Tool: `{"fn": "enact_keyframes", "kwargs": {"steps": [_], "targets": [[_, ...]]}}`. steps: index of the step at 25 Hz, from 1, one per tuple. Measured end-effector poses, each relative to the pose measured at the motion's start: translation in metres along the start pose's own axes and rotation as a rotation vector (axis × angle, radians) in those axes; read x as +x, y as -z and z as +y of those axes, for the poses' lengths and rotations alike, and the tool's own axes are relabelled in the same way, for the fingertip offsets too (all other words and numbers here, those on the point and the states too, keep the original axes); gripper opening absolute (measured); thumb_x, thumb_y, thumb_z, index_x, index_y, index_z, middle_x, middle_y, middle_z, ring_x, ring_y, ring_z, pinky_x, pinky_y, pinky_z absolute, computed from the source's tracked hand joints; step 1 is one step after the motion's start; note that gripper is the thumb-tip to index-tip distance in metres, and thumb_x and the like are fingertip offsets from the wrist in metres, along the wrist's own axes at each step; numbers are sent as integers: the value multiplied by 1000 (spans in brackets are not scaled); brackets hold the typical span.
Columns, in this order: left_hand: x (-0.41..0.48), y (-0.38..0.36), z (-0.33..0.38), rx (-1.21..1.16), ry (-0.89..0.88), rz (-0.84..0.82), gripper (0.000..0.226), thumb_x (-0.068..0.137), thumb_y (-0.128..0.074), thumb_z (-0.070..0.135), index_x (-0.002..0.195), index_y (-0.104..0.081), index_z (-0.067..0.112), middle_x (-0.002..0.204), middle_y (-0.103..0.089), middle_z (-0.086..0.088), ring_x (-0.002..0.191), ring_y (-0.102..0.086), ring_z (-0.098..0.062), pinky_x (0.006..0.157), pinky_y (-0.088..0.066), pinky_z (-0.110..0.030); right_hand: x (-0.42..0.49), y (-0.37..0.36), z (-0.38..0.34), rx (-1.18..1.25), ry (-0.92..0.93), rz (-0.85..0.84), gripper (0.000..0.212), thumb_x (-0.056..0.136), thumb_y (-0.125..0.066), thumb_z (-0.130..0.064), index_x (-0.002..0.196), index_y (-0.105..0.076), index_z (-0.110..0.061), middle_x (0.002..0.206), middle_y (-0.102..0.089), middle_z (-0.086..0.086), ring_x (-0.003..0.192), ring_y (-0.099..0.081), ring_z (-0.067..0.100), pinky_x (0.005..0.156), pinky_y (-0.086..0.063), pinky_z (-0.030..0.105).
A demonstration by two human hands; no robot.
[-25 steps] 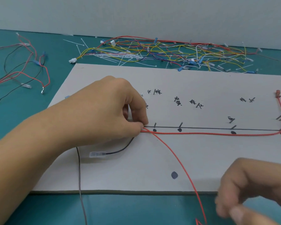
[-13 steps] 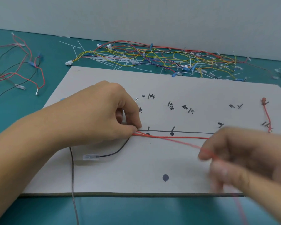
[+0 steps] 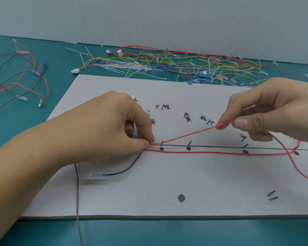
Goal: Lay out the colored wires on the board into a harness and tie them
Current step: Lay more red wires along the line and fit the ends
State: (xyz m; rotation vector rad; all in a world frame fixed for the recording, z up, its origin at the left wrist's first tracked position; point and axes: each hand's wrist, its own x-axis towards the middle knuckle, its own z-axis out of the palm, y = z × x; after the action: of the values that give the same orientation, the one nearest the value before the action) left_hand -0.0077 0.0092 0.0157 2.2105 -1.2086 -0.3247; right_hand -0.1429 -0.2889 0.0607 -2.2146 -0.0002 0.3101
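Observation:
A grey board (image 3: 167,183) with a drawn black line, dots and handwritten marks lies on the teal table. My left hand (image 3: 103,126) pinches red wires down at the left end of the line. One red wire (image 3: 203,152) lies along the line toward the right. My right hand (image 3: 267,110) pinches a second red wire (image 3: 188,134) and holds it raised above the board; its tail curves down to the right edge. A black wire (image 3: 124,172) with a clear terminal comes out from under my left hand.
A tangled pile of coloured wires (image 3: 167,64) and white cable ties lies behind the board by the wall. Loose red and black wires (image 3: 25,80) lie at the far left. A grey wire (image 3: 77,201) runs off the board's front edge.
My right hand has risen from the front right corner to above the line, lifting the loose red wire taut from the left hand's pinch. The left hand has stayed in place.

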Motion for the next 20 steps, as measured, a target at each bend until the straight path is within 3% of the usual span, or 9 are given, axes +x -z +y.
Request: {"fn": "enact_keyframes", "kwargs": {"steps": [2,4,8,11,13,17,19,20], "targets": [[0,0,0,-2,-9,-2,12,70,-71,46,79,-78,46,77,-74,8,70,-67,-10,64,-56,-34,4,-1,10,36,19,29,50,73,-85,-49,108,-79,-14,73,-66,14,55,-54,31,55,-48,23],[2,0,0,14,-20,-6,13,69,-70,45,78,-78,47,76,-73,9,70,-66,-9,64,-56,-33,3,1,14,68,5,46,51,68,-90,-47,103,-79,-11,65,-65,10,50,-58,20,52,-48,21],[0,1,0,19,-22,-4,13,69,-70,47,79,-78,48,79,-74,12,74,-67,-9,66,-56,-33,-9,2,16,71,-52,46,53,62,-92,-50,89,-78,-7,52,-58,8,46,-57,19,51,-48,19],[0,2,1,6,-32,-16,12,69,-71,47,79,-78,48,79,-74,13,74,-68,-11,67,-57,-35,-9,0,16,191,-36,46,52,63,-92,-43,82,-74,2,47,-50,7,43,-48,19,48,-49,26],[1,1,0,7,-33,-18,12,70,-71,47,79,-78,49,79,-74,12,74,-68,-12,67,-57,-35,-10,1,16,277,-47,77,53,64,-90,-43,81,-72,5,46,-43,3,38,-36,15,42,-42,23],[1,2,1,16,-35,-16,12,69,-70,47,78,-78,50,78,-74,11,75,-68,-12,67,-57,-35,-14,5,20,214,-169,30,31,72,-77,-26,81,-73,3,39,-38,1,29,-26,11,46,-31,13],[1,2,1,10,-33,-12,12,69,-71,47,78,-78,49,77,-74,11,74,-68,-11,67,-57,-35,-12,3,21,39,-218,3,16,73,-76,-18,82,-76,-4,38,-45,6,27,-33,16,40,-24,20],[1,2,1,10,-34,-9,12,68,-71,47,78,-78,50,76,-73,11,73,-67,-10,67,-57,-34,-11,3,22,-9,-242,3,11,74,-77,-13,83,-76,-7,41,-49,10,27,-39,18,39,-28,22]]}}
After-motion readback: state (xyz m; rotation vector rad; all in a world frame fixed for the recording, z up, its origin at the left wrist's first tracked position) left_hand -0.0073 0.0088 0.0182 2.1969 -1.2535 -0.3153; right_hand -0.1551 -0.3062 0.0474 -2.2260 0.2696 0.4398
